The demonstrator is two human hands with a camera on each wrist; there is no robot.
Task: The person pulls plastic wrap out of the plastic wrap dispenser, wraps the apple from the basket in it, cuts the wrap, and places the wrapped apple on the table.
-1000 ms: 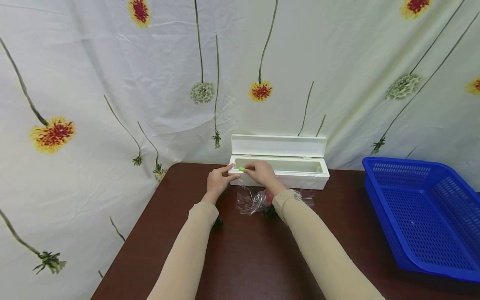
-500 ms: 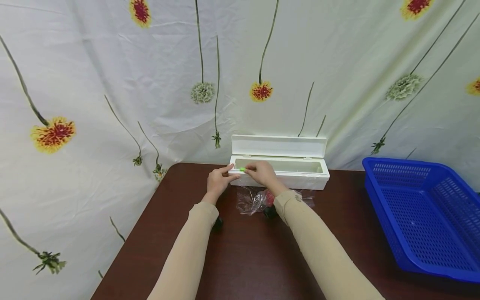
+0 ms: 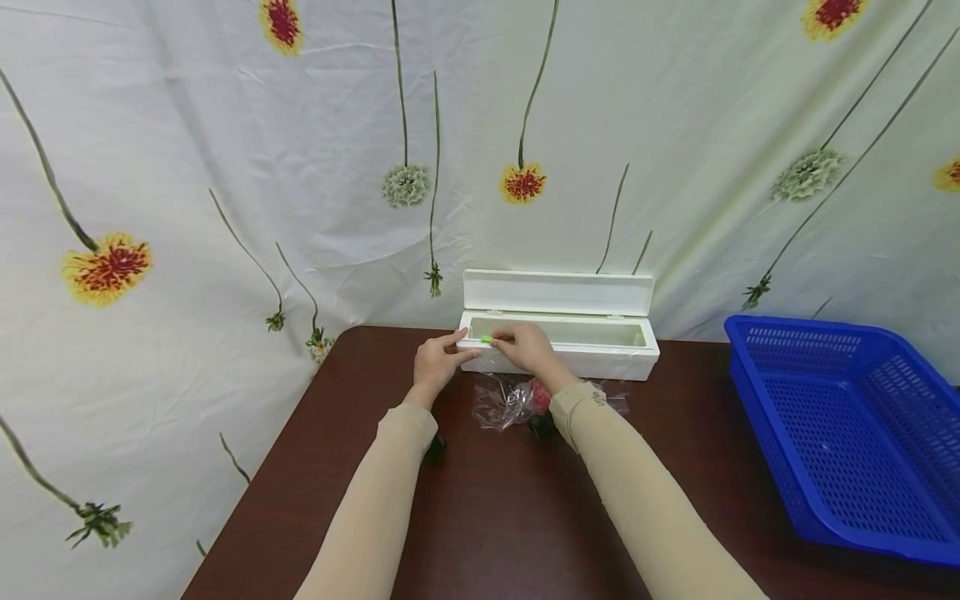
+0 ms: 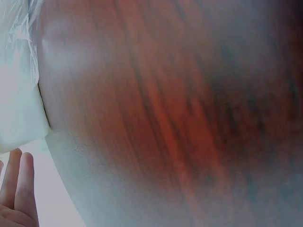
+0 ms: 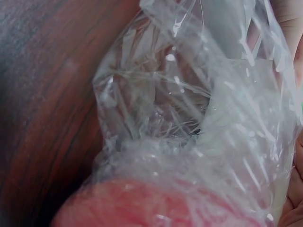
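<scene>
A long white plastic-wrap dispenser box stands at the table's back with its lid raised. My left hand holds the box's left end, thumb on the front and index finger at the rim. In the left wrist view two straight fingers lie by the box end. Between right thumb and index finger, my right hand pinches a small green slide cutter on the front rim. Clear plastic wrap hangs from the box front onto the table. A rounded pinkish-red thing lies under or in the film.
To the right, a blue perforated plastic basket sits on the dark brown table. Behind the table hangs a white flowered cloth. A small black device shows beneath the left wrist.
The green slide cutter and my right hand have shifted slightly to the right along the front rim. My left hand has stayed at the box's left end.
</scene>
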